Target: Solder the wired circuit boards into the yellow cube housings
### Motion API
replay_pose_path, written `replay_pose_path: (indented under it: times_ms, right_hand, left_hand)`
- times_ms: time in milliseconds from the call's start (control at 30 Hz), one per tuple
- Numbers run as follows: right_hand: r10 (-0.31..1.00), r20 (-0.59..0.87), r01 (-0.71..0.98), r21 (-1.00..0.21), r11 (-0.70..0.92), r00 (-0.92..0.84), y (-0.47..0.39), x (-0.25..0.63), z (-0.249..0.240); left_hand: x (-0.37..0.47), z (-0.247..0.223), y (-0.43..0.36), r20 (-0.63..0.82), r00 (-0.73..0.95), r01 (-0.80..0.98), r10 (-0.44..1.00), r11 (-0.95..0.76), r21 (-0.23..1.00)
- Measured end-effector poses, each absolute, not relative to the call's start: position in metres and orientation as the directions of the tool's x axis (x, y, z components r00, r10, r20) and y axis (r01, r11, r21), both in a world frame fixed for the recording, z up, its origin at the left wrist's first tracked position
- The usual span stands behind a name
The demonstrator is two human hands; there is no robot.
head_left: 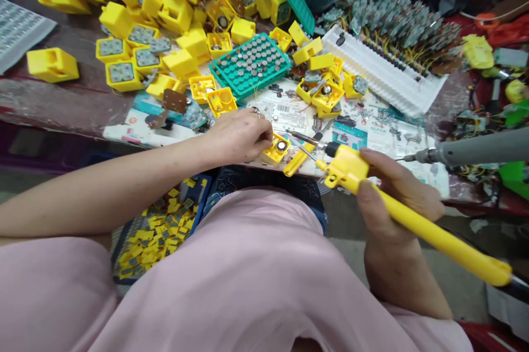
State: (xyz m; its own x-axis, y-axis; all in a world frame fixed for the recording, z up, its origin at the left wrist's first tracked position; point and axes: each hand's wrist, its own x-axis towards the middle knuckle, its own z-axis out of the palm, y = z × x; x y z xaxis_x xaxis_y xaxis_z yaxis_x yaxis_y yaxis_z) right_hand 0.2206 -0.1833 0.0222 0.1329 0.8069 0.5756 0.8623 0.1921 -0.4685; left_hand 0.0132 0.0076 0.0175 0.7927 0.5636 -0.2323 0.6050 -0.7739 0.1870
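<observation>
Close to the near edge of the worktop (25, 99), on a printed sheet (413, 145), sits a small yellow housing (270, 155) with a round part (282, 146) in it. I'd guess it's light, stiff plastic, a bit slick, best pinched by its outer walls, clear of that round part. The left hand (242, 134) is curled right at its left side; whether those fingers grip it or only rest there, I can't tell. The right hand (392, 198) has thumb and fingers closed around a yellow-handled tool (438, 231), probably light but awkwardly long, safest held by the handle, since its slim tips look delicate and may be hot. The left fingertips are tucked out of sight, the tips blur near the housing, and the tool's dark rear end runs out of view.
</observation>
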Motion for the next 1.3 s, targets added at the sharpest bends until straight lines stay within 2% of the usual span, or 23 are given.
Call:
replay_pose_path:
  times_ms: [100,300,667,867,1100,1300]
  right_hand:
    - [0.785,0.615,0.862,-0.432,0.264,0.068,-0.174,0.208,0.026]
    - [0.816,0.576,0.893,-0.34,0.294,-0.049,-0.166,0.201,0.027]
    - [0.803,0.577,0.905,-0.251,0.345,-0.146,-0.157,0.199,0.028]
    - [0.804,0.542,0.888,-0.209,0.409,-0.243,-0.154,0.2,0.036]
    - [0.783,0.519,0.889,-0.091,0.449,-0.342,-0.151,0.198,0.044]
    - [0.793,0.489,0.884,-0.09,0.46,-0.363,-0.154,0.197,0.042]
  left_hand:
    - [0.013,0.016,0.006,-0.191,0.814,0.577,0.548,-0.8,0.164]
    - [0.014,0.013,0.004,-0.175,0.819,0.568,0.547,-0.816,0.108]
    - [0.012,0.011,0.001,-0.157,0.825,0.561,0.543,-0.82,0.115]
    - [0.009,0.006,-0.002,-0.075,0.845,0.534,0.529,-0.833,0.141]
    - [0.003,0.002,-0.003,0.027,0.848,0.518,0.529,-0.838,0.172]
    - [0.0,0.002,-0.005,0.041,0.85,0.517,0.524,-0.847,0.123]
